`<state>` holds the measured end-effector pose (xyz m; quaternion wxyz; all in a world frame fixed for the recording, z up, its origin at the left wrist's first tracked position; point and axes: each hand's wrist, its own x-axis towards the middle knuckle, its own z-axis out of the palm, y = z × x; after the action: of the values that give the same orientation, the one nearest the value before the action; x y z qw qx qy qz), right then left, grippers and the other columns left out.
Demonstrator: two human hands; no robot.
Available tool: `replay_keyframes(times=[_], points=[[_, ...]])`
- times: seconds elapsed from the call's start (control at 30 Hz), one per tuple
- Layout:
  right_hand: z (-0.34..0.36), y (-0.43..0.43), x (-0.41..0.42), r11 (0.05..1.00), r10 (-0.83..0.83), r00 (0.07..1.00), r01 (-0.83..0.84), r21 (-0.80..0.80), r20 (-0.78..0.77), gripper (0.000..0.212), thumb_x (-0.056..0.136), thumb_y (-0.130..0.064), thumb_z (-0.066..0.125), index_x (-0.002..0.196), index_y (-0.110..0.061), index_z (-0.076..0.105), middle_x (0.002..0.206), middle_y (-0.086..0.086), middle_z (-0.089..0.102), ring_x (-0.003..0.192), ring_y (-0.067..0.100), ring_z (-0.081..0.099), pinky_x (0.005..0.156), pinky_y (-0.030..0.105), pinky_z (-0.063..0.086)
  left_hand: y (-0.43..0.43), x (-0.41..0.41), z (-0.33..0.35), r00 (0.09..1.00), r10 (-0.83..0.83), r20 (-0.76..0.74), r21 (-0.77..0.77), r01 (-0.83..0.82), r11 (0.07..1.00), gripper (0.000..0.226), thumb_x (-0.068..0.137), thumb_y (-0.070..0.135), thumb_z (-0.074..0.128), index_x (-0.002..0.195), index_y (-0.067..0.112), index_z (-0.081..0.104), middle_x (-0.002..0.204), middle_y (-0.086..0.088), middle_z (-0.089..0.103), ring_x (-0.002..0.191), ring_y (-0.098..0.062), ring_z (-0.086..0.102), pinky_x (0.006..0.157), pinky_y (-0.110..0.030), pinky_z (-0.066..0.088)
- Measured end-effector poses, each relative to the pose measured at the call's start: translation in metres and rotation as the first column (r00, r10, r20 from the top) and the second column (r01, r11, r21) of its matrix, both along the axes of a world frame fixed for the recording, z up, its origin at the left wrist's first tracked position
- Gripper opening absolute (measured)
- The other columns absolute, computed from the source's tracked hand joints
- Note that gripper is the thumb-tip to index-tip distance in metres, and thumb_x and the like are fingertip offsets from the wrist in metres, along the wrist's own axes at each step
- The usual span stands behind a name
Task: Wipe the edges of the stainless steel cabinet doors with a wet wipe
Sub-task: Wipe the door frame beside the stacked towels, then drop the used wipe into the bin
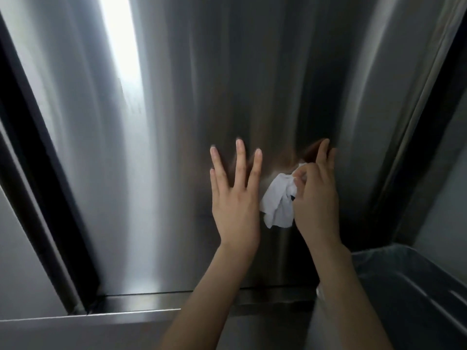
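Since the stainless steel cabinet door (177, 122) is big, rigid and slick, the left hand (236, 205) just rests flat on it, fingers spread. Right hand (316, 198) pinches the crumpled wet wipe (276, 203) at mid-door; it's limp and light, so probably best gripped bunched up.

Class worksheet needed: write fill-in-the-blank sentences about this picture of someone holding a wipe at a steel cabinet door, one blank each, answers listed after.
1. The right hand pinches a crumpled wipe whose colour is ____.
2. The left hand, fingers spread, holds ____.
3. The lined bin stands on the person's ____ side.
Missing words: white; nothing; right.
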<state>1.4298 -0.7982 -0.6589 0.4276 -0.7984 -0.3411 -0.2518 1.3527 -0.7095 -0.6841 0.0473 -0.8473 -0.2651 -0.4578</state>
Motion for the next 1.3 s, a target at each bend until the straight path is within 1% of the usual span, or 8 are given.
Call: replay_keyframes(times=[0.3, 0.53, 0.63, 0.73, 0.8, 1.0, 1.1, 1.3], points=[[0.003, -0.005, 0.002, 0.999, -0.004, 0.999, 0.005, 0.035, -0.038, 0.011, 0.096, -0.007, 0.045, 0.09, -0.007, 0.055, 0.159, -0.002, 0.001, 0.146, 0.016, 0.003, 0.111, 0.036, 0.034, -0.008, 0.002, 0.003, 0.994, 0.062, -0.09, 0.017, -0.061, 0.998, 0.064, 0.093, 0.009, 0.031, 0.154, 0.022, 0.016, 0.161, -0.008, 0.015, 0.145, -0.045, 0.012, 0.11, -0.046, 0.038], [0.021, -0.022, -0.008, 0.982, -0.08, 0.991, 0.06, -0.181, -0.104, 0.008, 0.091, -0.015, 0.056, 0.084, -0.018, 0.057, 0.158, -0.005, 0.011, 0.141, 0.015, 0.024, 0.102, 0.021, 0.021, -0.007, -0.035, 0.022, 0.943, -0.054, -0.329, -0.039, 0.043, 0.998, 0.082, 0.062, 0.012, 0.087, 0.137, 0.016, 0.054, 0.153, -0.009, 0.038, 0.139, -0.046, 0.029, 0.097, -0.047, 0.049], [0.055, -0.041, -0.017, 0.96, -0.092, 0.963, 0.018, -0.278, -0.255, 0.007, 0.091, -0.017, 0.058, 0.086, -0.021, 0.059, 0.134, -0.001, 0.051, 0.118, 0.013, 0.05, 0.092, 0.014, 0.032, -0.005, -0.061, 0.045, 0.869, -0.199, -0.454, -0.215, 0.11, 0.97, 0.071, 0.057, 0.015, 0.09, 0.124, 0.017, 0.067, 0.143, -0.009, 0.052, 0.137, -0.035, 0.036, 0.095, -0.045, 0.05], [0.108, -0.064, -0.029, 0.922, -0.087, 0.94, -0.049, -0.383, -0.329, 0.007, 0.092, -0.016, 0.057, 0.088, -0.021, 0.06, 0.094, -0.003, 0.064, 0.087, 0.009, 0.058, 0.07, 0.013, 0.038, -0.006, -0.076, 0.085, 0.767, -0.336, -0.547, -0.39, 0.122, 0.913, 0.058, 0.095, 0.023, 0.056, 0.149, 0.029, 0.036, 0.158, 0.004, 0.031, 0.149, -0.015, 0.01, 0.117, -0.03, 0.024], [0.153, -0.079, -0.038, 0.904, -0.091, 0.93, -0.073, -0.421, -0.356, 0.009, 0.093, -0.017, 0.056, 0.086, -0.019, 0.061, 0.088, -0.004, 0.064, 0.082, 0.009, 0.06, 0.068, 0.017, 0.043, -0.009, -0.081, 0.129, 0.716, -0.386, -0.581, -0.455, 0.107, 0.884, 0.054, 0.1, 0.029, 0.044, 0.152, 0.032, 0.026, 0.156, 0.009, 0.032, 0.146, -0.011, 0.021, 0.116, -0.024, 0.019], [0.296, -0.133, -0.064, 0.866, -0.178, 0.912, -0.034, -0.498, -0.37, 0.01, 0.092, -0.018, 0.058, 0.09, -0.015, 0.067, 0.086, -0.001, 0.067, 0.072, 0.008, 0.055, 0.056, 0.011, 0.034, -0.047, -0.099, 0.282, 0.705, -0.446, -0.551, -0.392, 0.254, 0.884, 0.042, 0.079, 0.032, 0.059, 0.118, 0.023, 0.069, 0.101, 0.005, 0.072, 0.099, -0.019, 0.068, 0.086, -0.029, 0.051], [0.363, -0.161, -0.081, 0.876, -0.218, 0.9, 0.01, -0.483, -0.377, 0.01, 0.09, -0.016, 0.06, 0.088, -0.011, 0.068, 0.085, 0.003, 0.068, 0.072, 0.016, 0.06, 0.061, 0.028, 0.049, -0.065, -0.109, 0.343, 0.57, -0.497, -0.654, -0.463, 0.218, 0.859, 0.054, 0.091, 0.032, 0.05, 0.145, 0.029, 0.04, 0.134, 0.007, 0.056, 0.133, -0.019, 0.042, 0.109, -0.029, 0.026], [0.479, -0.21, -0.126, 0.852, -0.286, 0.858, 0.023, -0.524, -0.427, 0.012, 0.091, -0.017, 0.057, 0.089, -0.01, 0.066, 0.086, 0.004, 0.066, 0.075, 0.016, 0.058, 0.063, 0.025, 0.043, -0.102, -0.145, 0.458, 0.543, -0.518, -0.661, -0.506, 0.189, 0.842, 0.051, 0.097, 0.041, 0.039, 0.147, 0.033, 0.035, 0.14, 0.011, 0.049, 0.137, -0.014, 0.034, 0.11, -0.028, 0.021]])
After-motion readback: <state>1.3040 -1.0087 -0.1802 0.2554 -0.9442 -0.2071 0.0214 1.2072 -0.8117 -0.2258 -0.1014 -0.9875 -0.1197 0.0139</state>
